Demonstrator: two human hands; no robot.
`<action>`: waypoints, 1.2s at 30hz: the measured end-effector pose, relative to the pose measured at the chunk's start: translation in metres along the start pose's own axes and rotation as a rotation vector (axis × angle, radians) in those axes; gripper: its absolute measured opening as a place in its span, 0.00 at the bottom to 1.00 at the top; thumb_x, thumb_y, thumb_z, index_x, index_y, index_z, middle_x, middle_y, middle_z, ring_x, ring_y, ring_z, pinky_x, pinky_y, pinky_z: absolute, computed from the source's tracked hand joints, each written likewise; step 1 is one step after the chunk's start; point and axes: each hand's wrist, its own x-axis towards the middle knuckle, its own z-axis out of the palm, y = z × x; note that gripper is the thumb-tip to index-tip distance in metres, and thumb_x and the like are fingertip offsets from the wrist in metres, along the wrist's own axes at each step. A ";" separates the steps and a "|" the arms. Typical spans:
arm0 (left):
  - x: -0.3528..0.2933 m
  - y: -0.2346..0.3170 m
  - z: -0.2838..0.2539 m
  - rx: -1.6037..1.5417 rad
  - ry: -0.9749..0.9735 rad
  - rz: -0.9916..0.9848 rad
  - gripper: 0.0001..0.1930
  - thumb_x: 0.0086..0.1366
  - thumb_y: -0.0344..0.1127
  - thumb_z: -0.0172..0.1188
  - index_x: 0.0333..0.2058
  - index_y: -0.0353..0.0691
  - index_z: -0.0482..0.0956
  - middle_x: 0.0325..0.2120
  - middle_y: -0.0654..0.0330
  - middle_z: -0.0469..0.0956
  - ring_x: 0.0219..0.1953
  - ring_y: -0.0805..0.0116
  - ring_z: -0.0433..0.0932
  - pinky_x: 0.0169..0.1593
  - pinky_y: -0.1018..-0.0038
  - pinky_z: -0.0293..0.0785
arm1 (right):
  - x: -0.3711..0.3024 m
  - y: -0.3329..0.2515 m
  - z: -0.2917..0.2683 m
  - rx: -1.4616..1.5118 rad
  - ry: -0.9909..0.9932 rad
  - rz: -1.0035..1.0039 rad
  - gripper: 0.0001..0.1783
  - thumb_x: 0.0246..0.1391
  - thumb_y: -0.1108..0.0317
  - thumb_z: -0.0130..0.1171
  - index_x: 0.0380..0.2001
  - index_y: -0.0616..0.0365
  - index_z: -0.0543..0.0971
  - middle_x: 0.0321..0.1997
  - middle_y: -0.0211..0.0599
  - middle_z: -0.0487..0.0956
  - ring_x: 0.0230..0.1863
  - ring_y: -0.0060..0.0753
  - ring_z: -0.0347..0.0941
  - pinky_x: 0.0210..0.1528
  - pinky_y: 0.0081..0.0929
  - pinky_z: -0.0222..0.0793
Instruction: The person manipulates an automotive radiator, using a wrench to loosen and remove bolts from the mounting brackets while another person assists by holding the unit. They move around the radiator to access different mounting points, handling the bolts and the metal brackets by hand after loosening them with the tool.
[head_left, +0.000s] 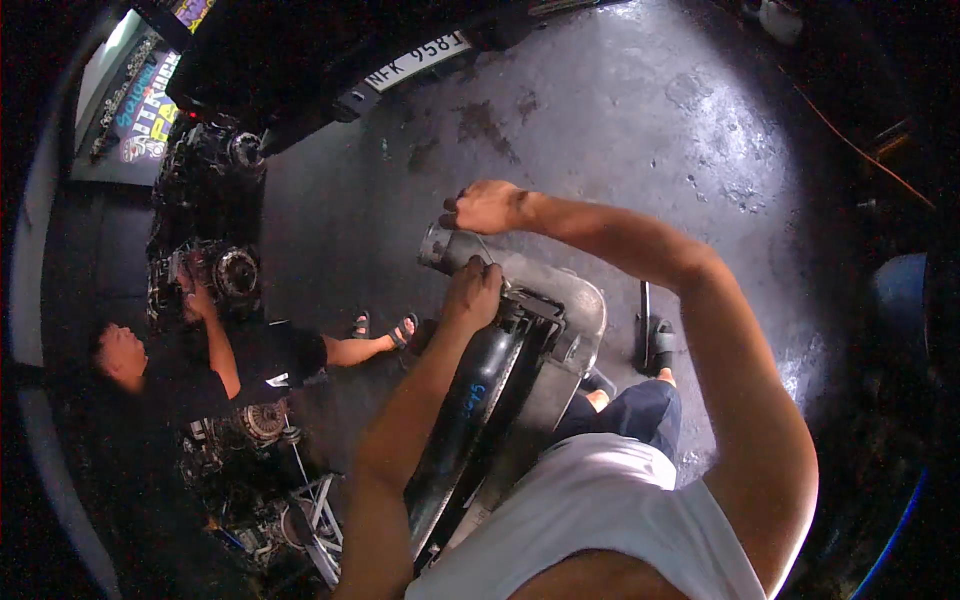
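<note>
A long heat exchanger, which looks like an intercooler, stands against my front, with a black body and a grey metal end tank. A round pipe stub sticks out from the tank toward the left. My left hand is closed at the tank's near edge, by the pipe. My right hand is curled just beyond the pipe, its wrist bent. A thin, wire-like piece shows between the hands. What either hand grips is hidden by the fingers.
At the left a person in black reaches to greasy engine or gearbox parts. More parts and a metal frame are at lower left. A dark vehicle with a licence plate is at the top. A blue drum-like object is right.
</note>
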 end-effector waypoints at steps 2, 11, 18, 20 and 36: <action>-0.003 -0.017 0.010 -0.107 -0.145 -0.015 0.08 0.59 0.34 0.47 0.30 0.34 0.70 0.29 0.40 0.71 0.31 0.41 0.75 0.33 0.52 0.72 | -0.013 -0.014 -0.032 0.009 -0.012 0.013 0.13 0.45 0.68 0.53 0.37 0.56 0.75 0.38 0.41 0.75 0.37 0.45 0.77 0.37 0.41 0.74; 0.000 0.002 0.000 0.144 -0.082 0.017 0.11 0.58 0.34 0.46 0.35 0.33 0.73 0.34 0.41 0.73 0.35 0.44 0.76 0.40 0.56 0.73 | -0.133 -0.083 -0.088 0.457 -0.116 0.526 0.08 0.48 0.70 0.53 0.31 0.60 0.76 0.37 0.47 0.76 0.38 0.51 0.75 0.38 0.41 0.72; 0.003 -0.002 -0.004 -0.171 -0.150 -0.060 0.13 0.60 0.36 0.45 0.36 0.34 0.73 0.37 0.42 0.75 0.39 0.42 0.75 0.43 0.55 0.71 | -0.180 -0.105 -0.016 0.522 -0.095 0.756 0.11 0.48 0.71 0.52 0.35 0.55 0.80 0.30 0.48 0.78 0.33 0.53 0.75 0.35 0.43 0.72; 0.007 0.005 -0.010 -0.222 -0.215 -0.199 0.15 0.63 0.39 0.42 0.36 0.33 0.73 0.37 0.40 0.75 0.40 0.41 0.74 0.44 0.54 0.70 | -0.178 -0.094 0.026 0.503 -0.060 0.747 0.08 0.47 0.69 0.52 0.28 0.56 0.81 0.26 0.50 0.78 0.32 0.53 0.75 0.34 0.43 0.73; -0.001 -0.010 0.010 -0.325 -0.044 -0.041 0.10 0.60 0.33 0.43 0.35 0.38 0.72 0.34 0.45 0.76 0.37 0.43 0.75 0.41 0.56 0.71 | -0.214 -0.098 0.031 1.660 0.116 0.807 0.19 0.45 0.72 0.53 0.43 0.60 0.77 0.30 0.34 0.75 0.29 0.25 0.68 0.30 0.23 0.67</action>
